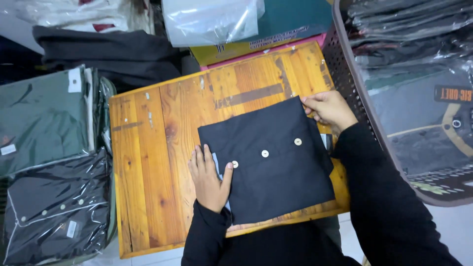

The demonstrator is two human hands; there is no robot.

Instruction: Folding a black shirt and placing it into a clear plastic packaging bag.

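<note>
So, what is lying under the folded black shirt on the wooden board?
The folded black shirt rests on the wooden board. A pale edge shows beneath it by the left hand, and a small bit near the right hand. What these are stays covered.

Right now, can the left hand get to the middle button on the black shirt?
Probably yes. The left hand rests flat at the folded black shirt's edge, thumb by the nearest button; the middle button lies uncovered just beyond, with nothing between.

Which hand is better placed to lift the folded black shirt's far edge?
Probably the right hand: its fingers already pinch the far corner of the black shirt. The left hand lies flat on the near side.
</note>
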